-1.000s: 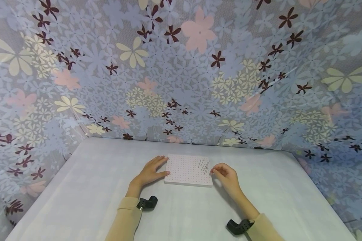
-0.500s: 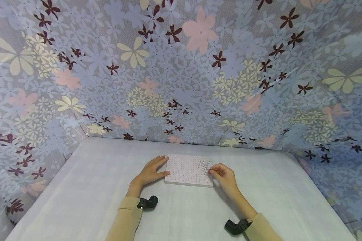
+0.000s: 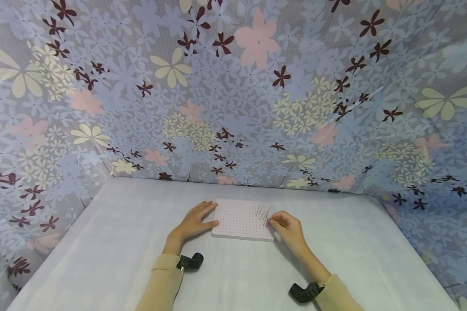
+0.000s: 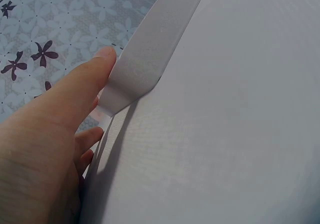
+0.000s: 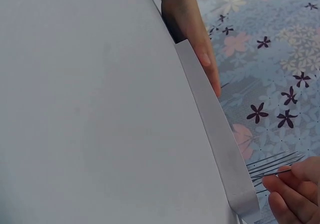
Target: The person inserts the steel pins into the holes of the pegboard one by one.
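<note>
A white board with a grid of small holes (image 3: 237,220) lies flat on the table. Several thin metal needles (image 3: 260,211) stand up from its right part, leaning slightly. My left hand (image 3: 192,222) rests at the board's left edge, fingers and thumb spread; the left wrist view has the thumb (image 4: 95,74) against the board's side (image 4: 150,44). At the right edge, my right hand (image 3: 292,229) pinches a needle (image 5: 272,173) between thumb and fingers, close among the standing ones. The held needle's lower end is hidden behind the board's side in the right wrist view.
A pale cloth covers the table (image 3: 148,203) around the board. Behind it rises a flower-patterned curtain (image 3: 233,108), which also closes in both sides. Each wrist carries a black camera mount, one at the left cuff (image 3: 190,261) and one at the right cuff (image 3: 305,293).
My right hand has moved slightly left, from just beside the board's right edge to over it, at the standing needles. The left hand has stayed in place.
</note>
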A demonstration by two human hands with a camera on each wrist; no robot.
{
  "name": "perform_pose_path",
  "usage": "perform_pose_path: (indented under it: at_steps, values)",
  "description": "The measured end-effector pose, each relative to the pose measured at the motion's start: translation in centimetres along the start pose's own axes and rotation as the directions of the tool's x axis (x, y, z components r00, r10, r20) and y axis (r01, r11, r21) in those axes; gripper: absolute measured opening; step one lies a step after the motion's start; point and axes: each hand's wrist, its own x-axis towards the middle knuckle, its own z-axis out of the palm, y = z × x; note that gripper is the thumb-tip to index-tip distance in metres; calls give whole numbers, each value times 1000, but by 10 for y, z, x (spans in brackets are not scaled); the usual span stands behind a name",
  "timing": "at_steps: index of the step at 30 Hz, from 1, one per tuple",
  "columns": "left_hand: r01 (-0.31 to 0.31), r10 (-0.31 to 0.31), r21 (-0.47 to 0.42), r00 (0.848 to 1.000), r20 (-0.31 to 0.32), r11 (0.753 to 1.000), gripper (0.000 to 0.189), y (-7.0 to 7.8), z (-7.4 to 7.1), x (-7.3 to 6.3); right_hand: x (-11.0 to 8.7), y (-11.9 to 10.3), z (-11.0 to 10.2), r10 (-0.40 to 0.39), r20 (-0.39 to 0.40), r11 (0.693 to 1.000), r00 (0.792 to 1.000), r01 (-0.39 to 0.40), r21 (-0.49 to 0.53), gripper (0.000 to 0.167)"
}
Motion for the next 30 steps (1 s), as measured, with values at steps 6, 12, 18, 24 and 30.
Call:
perform_pose_path:
  at_steps: [6,12,18,24,30]
  values:
    - [-3,3,-3,1000,-1,1000,65,0,0,0,1,-3,3,-27,-16,998,999,26,-57,4]
    - [-7,7,2,1000,2,1000,65,0,-1,-2,2,0,5,-51,-39,992,998,46,-120,2]
    - [-12,12,-2,1000,2,1000,65,1,-1,-1,3,0,4,-82,-56,991,995,75,-115,5]
    - [-19,19,2,1000,-2,1000,65,1,-1,-1,3,-2,5,-61,-62,991,996,53,-125,9]
    - [-19,19,1,1000,6,1000,65,2,-1,-1,-2,-25,6,-69,-43,988,997,62,-144,8]
